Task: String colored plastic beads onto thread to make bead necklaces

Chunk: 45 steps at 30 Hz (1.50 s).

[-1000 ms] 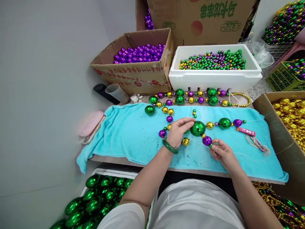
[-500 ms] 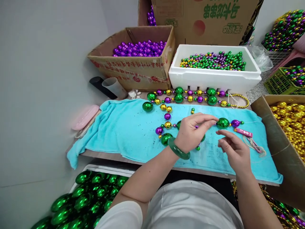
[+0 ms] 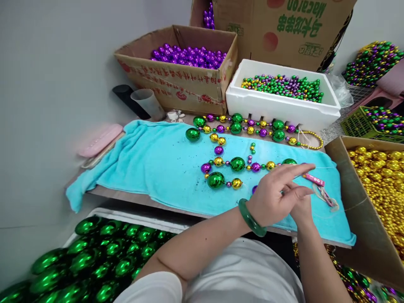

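Observation:
A strand of beads [image 3: 256, 167] in green, gold and purple lies across the turquoise towel [image 3: 167, 168], its right end partly behind my left hand [image 3: 274, 195]. That hand wears a green bangle [image 3: 251, 217]; its index finger and thumb stretch apart to the right, with nothing seen between them. My right hand [image 3: 302, 210] is crossed behind the left, its fingers mostly hidden. Just past the fingertips lie a pink lighter-like stick [image 3: 314, 179] and a small bundle of threads [image 3: 326, 198]. Small loose beads [image 3: 253, 147] and a large green bead [image 3: 192, 134] rest farther back.
Behind the towel lies a doubled bead necklace [image 3: 236, 128]. A carton of purple beads [image 3: 176, 80] and a white foam box [image 3: 277, 103] stand at the back. To the right is a carton of gold beads [image 3: 362, 202]; large green beads [image 3: 110, 248] sit lower left.
My left hand has moved right and down, now overlapping my right hand. Beads it covered on the strand are now visible. The view has shifted slightly.

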### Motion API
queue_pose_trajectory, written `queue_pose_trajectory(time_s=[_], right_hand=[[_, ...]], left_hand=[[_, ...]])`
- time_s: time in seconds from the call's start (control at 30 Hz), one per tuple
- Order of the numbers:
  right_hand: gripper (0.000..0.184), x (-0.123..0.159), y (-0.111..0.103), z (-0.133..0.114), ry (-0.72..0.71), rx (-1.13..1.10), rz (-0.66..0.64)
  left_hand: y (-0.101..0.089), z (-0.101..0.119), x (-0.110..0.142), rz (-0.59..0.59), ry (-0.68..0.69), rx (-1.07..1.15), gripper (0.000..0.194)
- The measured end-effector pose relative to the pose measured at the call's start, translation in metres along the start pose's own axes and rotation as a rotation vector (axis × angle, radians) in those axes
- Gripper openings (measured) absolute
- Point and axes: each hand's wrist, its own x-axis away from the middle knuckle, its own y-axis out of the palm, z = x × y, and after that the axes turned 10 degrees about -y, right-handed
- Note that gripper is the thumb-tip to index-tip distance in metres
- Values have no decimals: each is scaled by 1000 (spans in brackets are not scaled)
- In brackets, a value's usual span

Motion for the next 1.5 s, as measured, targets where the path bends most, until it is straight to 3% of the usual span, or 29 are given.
queue_pose_trajectory(time_s=[0.07,0.13,0.23,0.4,0.87,1.0,1.07,1.17,1.27,1.4,1.5], right_hand=[[28,0,-3,3,100,-63,19],[35,-2,-7,4,163,-87,87],[38,-8,-13,5,190,-108,212],[35,-17,-26,7,243,-221,194],[12,-22,-62,-20,32,-356,399],[12,-16,-61,-21,66,-357,352],[13,-14,-56,-21,93,-358,297],[13,-12,-45,-23,85,-371,269],[11,-9,-32,-29,93,-388,239],[9,-2,-15,-48,131,-434,109],[8,1,-16,-65,57,-469,119]], left_hand=[[-1,-16,14,-41,-96,-189,53],[-6,-32,33,-120,-183,-419,62],[-19,-53,62,-218,-216,-739,44],[-51,-68,84,-132,-239,-1062,36],[-131,-90,84,-136,-242,-1282,37],[-148,-88,81,-170,-225,-1328,42],[-146,-83,80,-197,-208,-1325,44],[-128,-77,79,-240,-177,-1235,44],[-94,-75,74,-255,-164,-1114,48],[-43,-77,60,-296,-97,-949,67],[-20,-83,47,-357,-95,-904,68]])
